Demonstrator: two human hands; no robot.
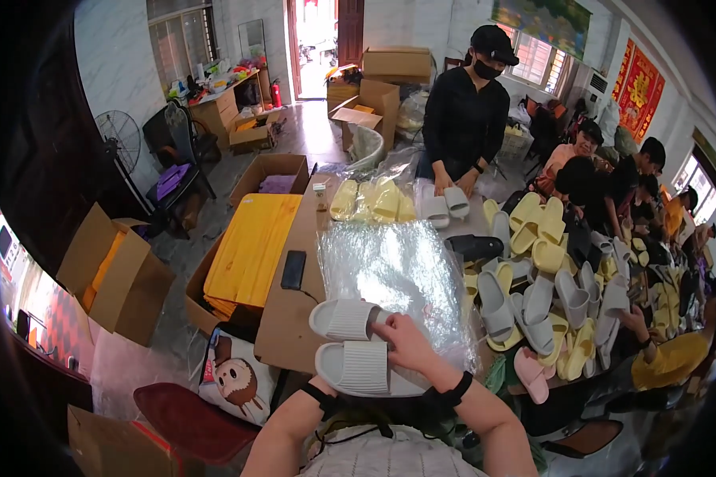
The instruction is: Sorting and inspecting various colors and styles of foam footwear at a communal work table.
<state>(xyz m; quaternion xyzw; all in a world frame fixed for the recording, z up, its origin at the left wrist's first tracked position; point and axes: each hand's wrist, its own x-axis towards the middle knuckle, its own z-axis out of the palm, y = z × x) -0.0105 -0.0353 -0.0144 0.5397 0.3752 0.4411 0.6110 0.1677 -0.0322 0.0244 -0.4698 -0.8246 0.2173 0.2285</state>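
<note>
Two pale grey slippers with ribbed straps lie side by side at the table's near edge, toes to the right. The fingers of my right hand [408,343] are closed at the toe end of the farther slipper [348,320]. The nearer slipper [363,368] sits just below it. My left hand [323,386] is mostly hidden beneath the nearer slipper's heel end, and its fingers do not show. Shiny clear plastic wrap [390,262] covers the table beyond my hands. A dark phone [293,270] rests on the brown tabletop to the left.
Grey and yellow slippers [537,310] are heaped on the right, with a pink pair [531,374] nearby. Across the table a person in black [465,119] handles grey slippers [445,205]. Other people sit along the right. Yellow sheets [252,250] and cardboard boxes [123,274] stand left.
</note>
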